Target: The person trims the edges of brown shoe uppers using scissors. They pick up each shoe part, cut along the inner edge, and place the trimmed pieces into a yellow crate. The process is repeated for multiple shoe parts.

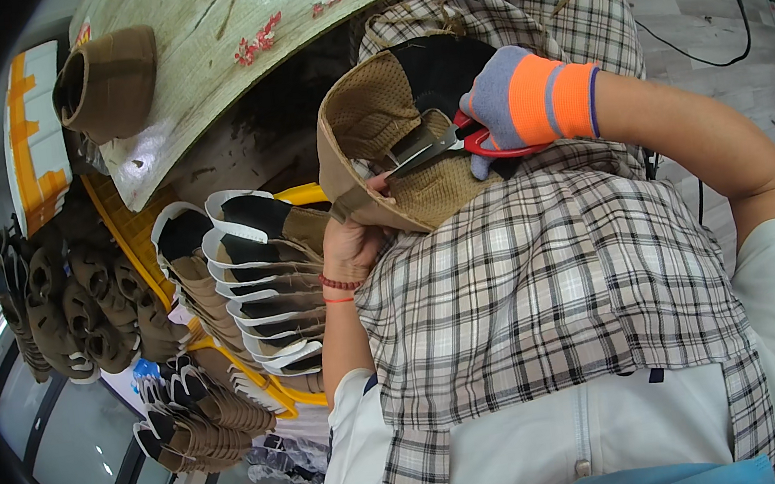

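My right hand (pixel 498 104), in a grey and orange glove, is closed around the red handles of a pair of scissors (pixel 434 149). The metal blades point left into the hollow of a brown shoe upper (pixel 360 115), which has a tan mesh lining and a black part at its far side. Bare and with a beaded bracelet at the wrist, my left hand (pixel 360 238) grips the upper's near left edge. Its fingertips show inside, close to the blade tips. The upper rests against the checked apron (pixel 529 292) over my lap. What the blades touch is too small to tell.
Another brown upper (pixel 109 87) stands on the worn tabletop (pixel 194 82) ahead. At left, a yellow rack (pixel 131 240) is beside stacked uppers with white edges (pixel 262 286). More brown uppers (pixel 81 309) hang further left. A black cable (pixel 718 61) crosses the floor at right.
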A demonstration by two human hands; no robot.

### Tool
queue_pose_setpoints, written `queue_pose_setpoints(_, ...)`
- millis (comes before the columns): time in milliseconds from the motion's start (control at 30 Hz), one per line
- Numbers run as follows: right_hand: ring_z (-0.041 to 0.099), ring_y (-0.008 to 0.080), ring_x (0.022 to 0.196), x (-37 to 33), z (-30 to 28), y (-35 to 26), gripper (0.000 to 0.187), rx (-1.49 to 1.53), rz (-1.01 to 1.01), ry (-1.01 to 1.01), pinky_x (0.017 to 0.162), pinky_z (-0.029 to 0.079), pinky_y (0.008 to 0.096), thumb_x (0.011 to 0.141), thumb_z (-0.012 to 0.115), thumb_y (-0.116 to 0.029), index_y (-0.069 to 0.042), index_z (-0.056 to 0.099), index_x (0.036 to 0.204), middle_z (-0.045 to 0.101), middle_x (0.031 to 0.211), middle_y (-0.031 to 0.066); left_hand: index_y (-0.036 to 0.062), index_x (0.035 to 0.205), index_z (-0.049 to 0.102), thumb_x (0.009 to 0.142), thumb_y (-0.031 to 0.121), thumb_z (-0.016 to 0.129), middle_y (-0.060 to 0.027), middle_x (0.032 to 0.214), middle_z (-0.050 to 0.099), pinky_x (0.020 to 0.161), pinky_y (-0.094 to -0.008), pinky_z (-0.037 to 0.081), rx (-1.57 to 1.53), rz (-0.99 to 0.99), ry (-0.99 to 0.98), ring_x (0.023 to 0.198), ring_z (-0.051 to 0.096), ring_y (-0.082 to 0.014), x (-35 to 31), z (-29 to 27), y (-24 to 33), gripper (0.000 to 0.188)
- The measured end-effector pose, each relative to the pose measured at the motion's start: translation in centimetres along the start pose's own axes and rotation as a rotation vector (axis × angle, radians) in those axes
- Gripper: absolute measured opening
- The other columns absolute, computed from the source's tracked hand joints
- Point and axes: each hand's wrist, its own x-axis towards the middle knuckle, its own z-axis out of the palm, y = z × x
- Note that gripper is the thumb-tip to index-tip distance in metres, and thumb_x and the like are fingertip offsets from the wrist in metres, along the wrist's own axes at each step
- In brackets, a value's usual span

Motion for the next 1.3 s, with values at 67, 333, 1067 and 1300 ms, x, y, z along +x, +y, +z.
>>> queue_pose_setpoints(67, 0.066, 0.029, 0.068, -0.1, 0.3, 0.3, 0.044, -0.003, 0.011, 0.009, 0.061, 0.052, 0.0395, 0.08, 0.061, -0.047, -0.006, 0.068, 0.094, 0.067, 0.073, 0.012, 0.001, 0.115, 0.062, 0.087, 0.01, 0.062, -0.0071, 0.099, 0.066, 0.059, -0.024, 0.049, 0.024, -0.014, -0.027, 0.08, 0.064, -0.015, 0.1, -0.4, 0.0, 0.029)
queue_pose_setpoints(333, 0.063, 0.021, 0.061, -0.1, 1.6, 5.9, 0.031, 0.575, -0.012, -0.379, 0.056, 0.049, 0.0333, 0.082, 0.061, -0.031, -0.003, 0.068, 0.093, 0.066, 0.07, 0.0093, 0.0039, 0.126, 0.052, 0.094, 0.016, 0.055, -0.0077, 0.115, 0.062, 0.079, -0.0319, 0.052, 0.072, 0.409, 0.121, 0.096, 0.062, -0.0187, 2.5, -1.6, -1.2, 0.034)
queue_pose_setpoints(1067, 0.053, 0.0168, 0.048, 3.2, -3.0, 3.7, 0.082, 0.626, -0.11, -0.525, 0.049, 0.052, 0.0317, 0.079, 0.044, -0.079, 0.0, 0.066, 0.075, 0.052, 0.056, 0.0048, 0.0036, 0.126, 0.048, 0.099, 0.022, 0.042, -0.011, 0.106, 0.062, 0.074, -0.0311, 0.055, 0.201, 0.531, 0.1, 0.087, 0.063, -0.0196, 6.1, -4.4, 0.2, 0.033)
queue_pose_setpoints(1300, 0.061, 0.0226, 0.058, 0.6, -2.7, 1.2, 0.072, 0.462, 0.016, -0.256, 0.055, 0.05, 0.0355, 0.075, 0.058, -0.073, -0.001, 0.068, 0.073, 0.061, 0.062, 0.0088, 0.004, 0.125, 0.049, 0.1, 0.027, 0.04, -0.0096, 0.107, 0.062, 0.076, -0.0315, 0.055, -0.162, 0.408, 0.159, 0.091, 0.063, -0.0196, 5.5, -3.7, 0.3, 0.035)
